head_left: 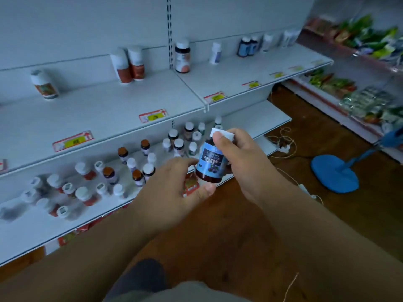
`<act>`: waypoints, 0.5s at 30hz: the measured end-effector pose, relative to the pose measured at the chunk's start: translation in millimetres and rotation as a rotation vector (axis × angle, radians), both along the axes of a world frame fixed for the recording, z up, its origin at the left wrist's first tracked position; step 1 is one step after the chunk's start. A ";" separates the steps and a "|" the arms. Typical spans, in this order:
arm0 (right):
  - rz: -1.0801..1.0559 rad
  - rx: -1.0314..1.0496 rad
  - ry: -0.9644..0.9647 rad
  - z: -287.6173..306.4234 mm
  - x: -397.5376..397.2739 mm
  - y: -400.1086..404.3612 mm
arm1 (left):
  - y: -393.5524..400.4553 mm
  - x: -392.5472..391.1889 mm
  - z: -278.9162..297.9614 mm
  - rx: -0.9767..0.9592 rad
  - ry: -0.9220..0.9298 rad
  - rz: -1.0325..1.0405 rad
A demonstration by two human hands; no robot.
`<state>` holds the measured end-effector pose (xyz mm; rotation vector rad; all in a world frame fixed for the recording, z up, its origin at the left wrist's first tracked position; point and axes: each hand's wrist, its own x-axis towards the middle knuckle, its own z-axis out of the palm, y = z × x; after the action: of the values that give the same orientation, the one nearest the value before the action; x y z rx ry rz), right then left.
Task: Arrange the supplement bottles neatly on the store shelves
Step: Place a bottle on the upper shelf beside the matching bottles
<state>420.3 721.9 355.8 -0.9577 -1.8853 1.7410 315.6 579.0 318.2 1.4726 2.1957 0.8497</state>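
Dark brown supplement bottle with blue label and white cap [210, 162] held in mid-air in front of the lower white metal shelf [257, 147], above the brown wooden floor [239, 225], tilted slightly with cap away from the camera. Right hand [237, 162] curled round the cap and neck, thumb pressed on the cap top; left hand [174, 188] cupped at the base, thumb under the bottom edge, fingertips against the label side. Risk one: drop during transfer to a single hand, since neither grip alone wraps the body; likely cause, release by one hand before the other closes fully. Risk two: cap loosening if the right hand twists while the left holds the base. Risk three: collision on placement. Crowded cluster of small white-capped and brown-capped bottles [139, 168] standing close together on the lower shelf just behind the hands; a wrist sweep through this group likely to topple several in a chain. Upper white shelf [109, 110] carries only a few bottles well apart, including a pair of white bottles with red-orange labels [128, 64], so placement there judged safer, provided the base lands flat and clear of the front edge with its red and yellow price tags [152, 115]. Loose white cables [283, 144] on the floor near the shelf foot: possible snag for feet.
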 end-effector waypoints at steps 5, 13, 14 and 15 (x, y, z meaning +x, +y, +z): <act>0.009 0.033 0.019 9.9 -8.5 87.9 | 93.8 -23.0 9.1 0.011 0.029 -0.057; -0.084 0.158 -0.014 32.3 -12.9 247.6 | 272.8 -59.3 19.1 -0.020 0.040 -0.151; -0.093 0.167 -0.016 34.7 -10.3 266.5 | 295.1 -58.8 19.5 -0.008 0.049 -0.170; -0.100 0.175 -0.015 35.9 -7.9 286.0 | 316.5 -57.0 20.2 0.006 0.060 -0.189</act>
<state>412.3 1007.9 391.7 -0.9831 -1.9272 1.4890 258.6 895.5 338.4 1.6966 2.0563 0.7587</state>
